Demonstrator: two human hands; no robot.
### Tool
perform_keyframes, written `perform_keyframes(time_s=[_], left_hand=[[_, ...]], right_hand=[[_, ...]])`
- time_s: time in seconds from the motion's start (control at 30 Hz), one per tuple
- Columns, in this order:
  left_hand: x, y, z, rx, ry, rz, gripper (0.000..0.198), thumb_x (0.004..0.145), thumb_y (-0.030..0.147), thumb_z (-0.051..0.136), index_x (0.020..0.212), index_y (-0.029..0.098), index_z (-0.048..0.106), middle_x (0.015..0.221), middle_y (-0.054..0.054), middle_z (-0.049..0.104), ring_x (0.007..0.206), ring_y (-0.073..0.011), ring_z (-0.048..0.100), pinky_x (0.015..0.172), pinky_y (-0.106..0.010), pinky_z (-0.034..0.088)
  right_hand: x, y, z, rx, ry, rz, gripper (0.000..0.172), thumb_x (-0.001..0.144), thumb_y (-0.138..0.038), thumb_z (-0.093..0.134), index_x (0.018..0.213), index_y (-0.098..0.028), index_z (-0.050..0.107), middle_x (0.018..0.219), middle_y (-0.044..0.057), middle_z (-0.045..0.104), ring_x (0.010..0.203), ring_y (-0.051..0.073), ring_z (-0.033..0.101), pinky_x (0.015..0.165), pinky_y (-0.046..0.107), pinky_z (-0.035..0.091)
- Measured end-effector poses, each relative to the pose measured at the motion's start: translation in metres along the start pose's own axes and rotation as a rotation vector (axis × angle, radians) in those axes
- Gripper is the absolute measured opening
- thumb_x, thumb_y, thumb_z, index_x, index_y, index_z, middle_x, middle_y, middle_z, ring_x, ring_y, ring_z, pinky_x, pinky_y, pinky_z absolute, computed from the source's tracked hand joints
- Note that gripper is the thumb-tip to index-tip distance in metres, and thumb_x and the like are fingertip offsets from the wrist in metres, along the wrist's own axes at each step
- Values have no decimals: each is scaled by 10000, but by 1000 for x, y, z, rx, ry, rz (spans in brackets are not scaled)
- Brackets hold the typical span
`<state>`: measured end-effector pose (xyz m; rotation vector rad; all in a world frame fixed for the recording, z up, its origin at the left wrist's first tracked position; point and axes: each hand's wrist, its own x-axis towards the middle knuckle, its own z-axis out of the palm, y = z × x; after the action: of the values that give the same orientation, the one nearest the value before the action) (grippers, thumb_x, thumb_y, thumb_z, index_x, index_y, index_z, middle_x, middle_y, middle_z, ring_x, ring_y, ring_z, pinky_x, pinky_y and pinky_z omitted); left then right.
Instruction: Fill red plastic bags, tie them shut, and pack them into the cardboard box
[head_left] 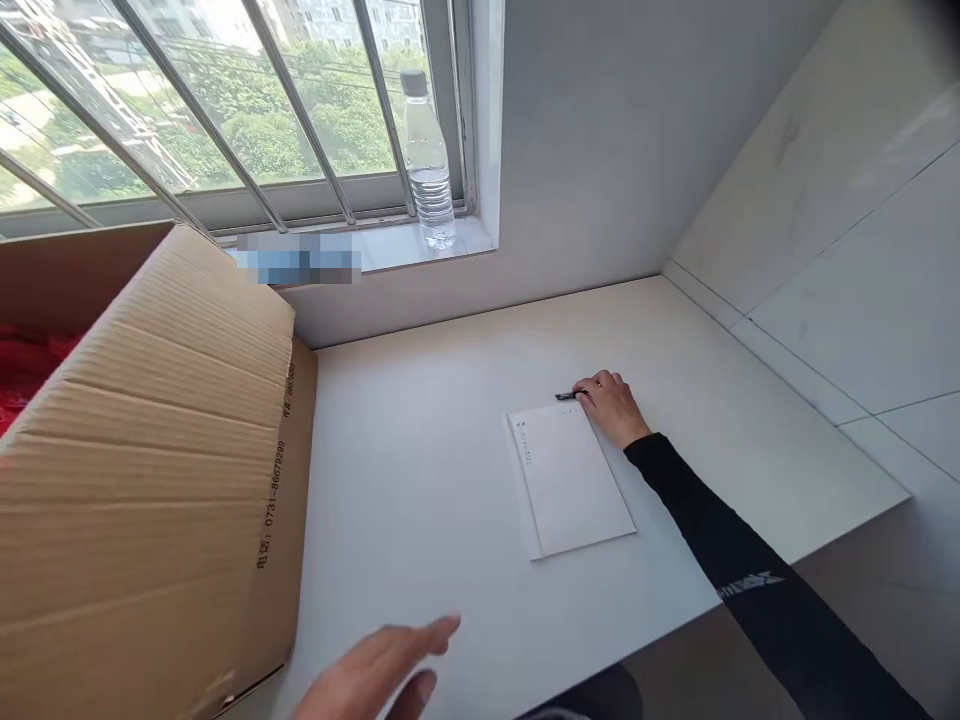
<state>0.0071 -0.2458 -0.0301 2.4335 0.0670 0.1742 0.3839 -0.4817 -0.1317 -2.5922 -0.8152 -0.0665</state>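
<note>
White tabletop (420,480) under paper (577,490), near window (300,110)

At nine o'clock, the cardboard box (157,470) reads "电话: 0731-86679299"; its other printed line is too small. Towards four o'clock, marks on the paper (576,485) and black sleeve (731,535) are illegible.

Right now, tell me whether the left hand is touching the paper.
Apart. The head view shows a stretch of white tabletop between the left hand and the paper.
</note>
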Motion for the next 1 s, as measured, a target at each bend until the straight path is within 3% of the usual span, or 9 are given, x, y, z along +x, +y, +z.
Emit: perform_keyframes(time_s=[0.13,0.27,0.37,0.47,0.57,0.67,0.8,0.93,1.0], left_hand=[[19,13,29,4,-6,-141,400,1051,309,452,1440,395,483,1233,4,737,1106,-170,724,858,-250,636],[51,20,60,110,57,-14,537,1047,256,457,1564,304,320,1551,-107,457,1415,-260,465,1085,-442,519],[62,20,78,111,-64,44,331,1043,266,472,1372,259,506,1252,-108,621,1143,-283,588,907,-485,552],[60,14,86,54,-160,-1,167,1059,294,418,993,242,562,867,-29,591,754,-221,533,651,-382,484],[56,9,92,-9,-162,-41,248,1075,297,362,849,241,450,788,-3,525,668,-186,479,584,-325,423],[56,12,101,-106,-159,-39,293,1086,315,297,808,252,362,739,15,472,627,-169,466,559,-303,416],[55,17,113,-226,-176,47,287,1087,321,253,856,249,407,818,-12,548,736,-181,543,659,-318,486],[47,9,116,-225,-137,43,283,1081,268,236,838,248,379,755,-12,513,682,-193,497,598,-333,450],[46,2,117,-193,-126,91,240,1072,229,273,885,234,423,931,-71,612,918,-233,589,773,-394,518]], right_hand=[[-18,-27,-28,66,-13,4,311,1006,-251,378,1171,-156,625,1106,186,655,1017,345,579,883,511,467],[-80,-89,-49,253,-269,-204,233,1044,-341,436,1163,-279,627,974,12,723,829,182,655,769,292,510],[-119,-120,-58,532,-577,-280,195,1031,-337,495,1115,-294,665,966,-36,739,776,129,648,723,245,485],[-129,-114,-69,716,-699,-52,220,1015,-398,536,1112,-274,689,889,-15,736,757,138,640,675,263,463],[-126,-95,-73,997,-763,184,285,978,-477,597,1104,-233,677,798,3,705,724,142,637,654,265,491],[-128,-96,-59,1295,-746,259,314,952,-487,639,1117,-221,640,702,-37,606,594,105,548,570,244,475],[-136,-111,-37,1338,-739,246,354,1005,-504,537,920,-190,677,686,-29,563,552,82,503,524,228,408],[-122,-96,-40,1253,-204,370,457,1043,-488,441,763,-200,657,684,-17,578,543,93,511,504,236,410],[-111,-86,-40,1160,-95,380,400,1038,-481,457,837,-218,682,705,-11,612,599,115,543,529,242,437]])
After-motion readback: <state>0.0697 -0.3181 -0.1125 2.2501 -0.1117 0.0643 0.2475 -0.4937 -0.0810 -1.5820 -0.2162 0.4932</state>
